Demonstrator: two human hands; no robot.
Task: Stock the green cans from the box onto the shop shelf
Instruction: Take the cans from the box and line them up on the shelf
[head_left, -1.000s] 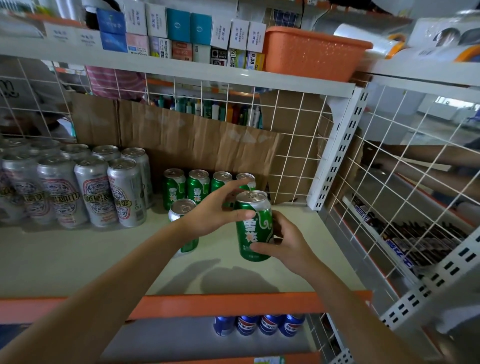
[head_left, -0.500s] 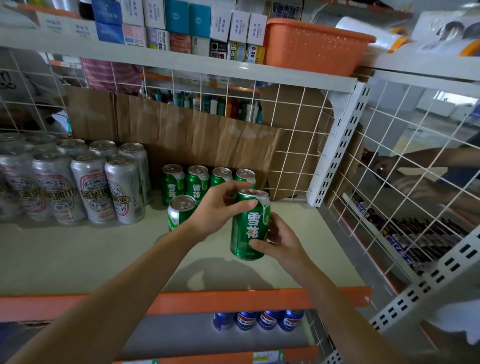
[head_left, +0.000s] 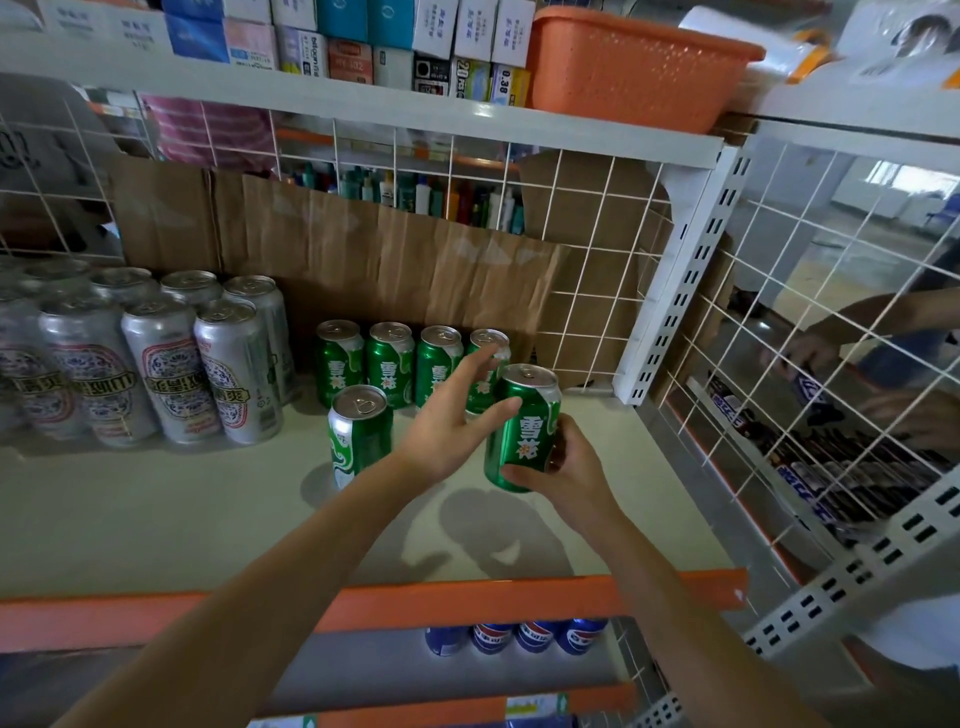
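Observation:
My right hand (head_left: 566, 470) grips a green can (head_left: 524, 426) from below and behind, holding it tilted just above the white shelf (head_left: 156, 509). My left hand (head_left: 452, 421) has its fingers straight, the fingertips touching the can's left side near the top. A row of several green cans (head_left: 389, 364) stands at the back against the cardboard. One more green can (head_left: 358, 434) stands alone in front of that row, just left of my left wrist. The box is not in view.
Tall silver cans (head_left: 166, 364) fill the shelf's left part. Brown cardboard (head_left: 395, 265) lines the wire back. A white upright (head_left: 675, 291) and wire mesh close the right side. An orange basket (head_left: 634, 67) sits above; blue cans (head_left: 514, 636) below. Another person's hands (head_left: 841, 374) work behind the mesh.
The held can has moved slightly farther back and right over the shelf. My left fingers have straightened from curling over the can's top to touching its side.

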